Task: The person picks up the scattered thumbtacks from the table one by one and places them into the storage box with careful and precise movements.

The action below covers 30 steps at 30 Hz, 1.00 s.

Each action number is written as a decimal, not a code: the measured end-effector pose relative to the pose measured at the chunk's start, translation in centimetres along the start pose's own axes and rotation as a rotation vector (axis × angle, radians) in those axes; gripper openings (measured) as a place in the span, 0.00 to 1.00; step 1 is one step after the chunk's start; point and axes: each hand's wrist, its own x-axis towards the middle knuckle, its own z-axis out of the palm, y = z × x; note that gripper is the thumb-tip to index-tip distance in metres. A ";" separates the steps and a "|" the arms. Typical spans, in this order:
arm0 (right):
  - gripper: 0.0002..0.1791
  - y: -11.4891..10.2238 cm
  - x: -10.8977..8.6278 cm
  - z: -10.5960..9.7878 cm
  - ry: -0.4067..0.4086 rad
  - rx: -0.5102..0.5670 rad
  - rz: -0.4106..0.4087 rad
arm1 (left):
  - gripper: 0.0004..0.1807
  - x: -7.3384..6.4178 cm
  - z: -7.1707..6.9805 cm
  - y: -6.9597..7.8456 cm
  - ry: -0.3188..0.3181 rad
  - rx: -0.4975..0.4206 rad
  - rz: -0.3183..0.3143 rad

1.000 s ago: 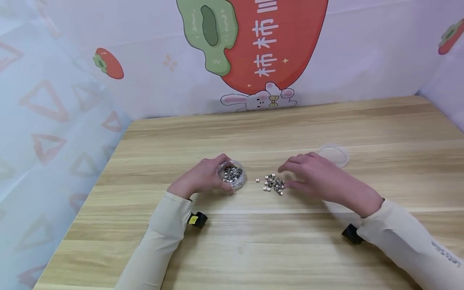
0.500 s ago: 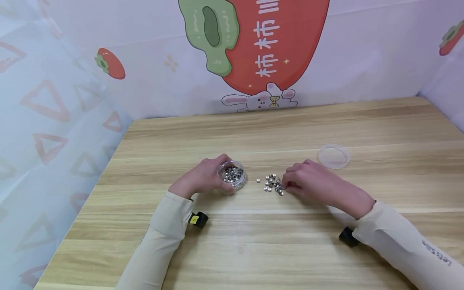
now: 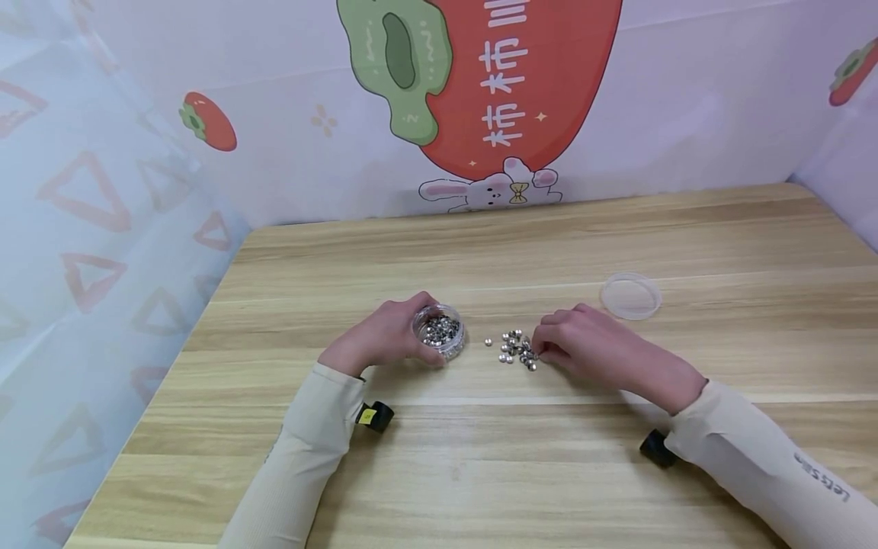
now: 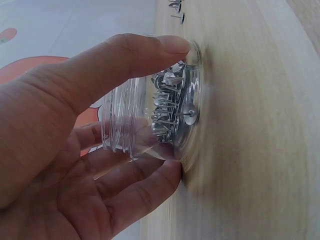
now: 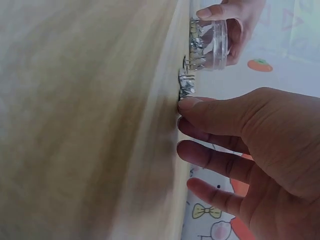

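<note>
A clear plastic jar (image 3: 449, 347) with silver thumbtacks (image 4: 167, 102) inside stands upright on the table, and my left hand (image 3: 387, 332) grips its side between thumb and fingers. To its right lies a loose pile of silver thumbtacks (image 3: 519, 348), with a single tack (image 3: 488, 342) between pile and jar. At the pile's right edge, my right hand (image 3: 583, 343) pinches a tack with thumb and index finger low over the wood; the tack itself is mostly hidden. In the right wrist view the other fingers (image 5: 215, 162) of that hand are spread apart from the pinch.
A clear round lid (image 3: 631, 296) lies flat on the wooden table (image 3: 446, 473), behind my right hand. A printed cloth backdrop (image 3: 309, 152) rises at the table's back edge, with more cloth at the left and right.
My right hand has come down at the pile's right edge, and its parted thumb and index finger have closed together. The left hand and the jar have stayed put.
</note>
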 end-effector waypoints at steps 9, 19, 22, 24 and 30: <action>0.08 -0.3 0.3 -2.3 0.070 0.020 0.008 | 0.42 0.0 0.1 -0.3 0.002 0.007 0.006; 0.05 -3.7 6.9 -1.6 0.051 0.095 -0.025 | 0.40 0.4 0.1 -0.5 0.016 0.005 0.042; 0.06 -4.8 8.6 -1.1 0.061 0.099 -0.057 | 0.38 0.4 0.1 -0.5 0.011 -0.004 0.048; 0.06 -5.3 9.2 -0.7 0.060 0.089 -0.065 | 0.36 0.4 0.0 -0.5 0.009 -0.007 0.053; 0.23 -5.8 9.5 -0.3 0.025 0.070 -0.022 | 0.42 0.0 0.0 -0.7 0.012 0.007 0.065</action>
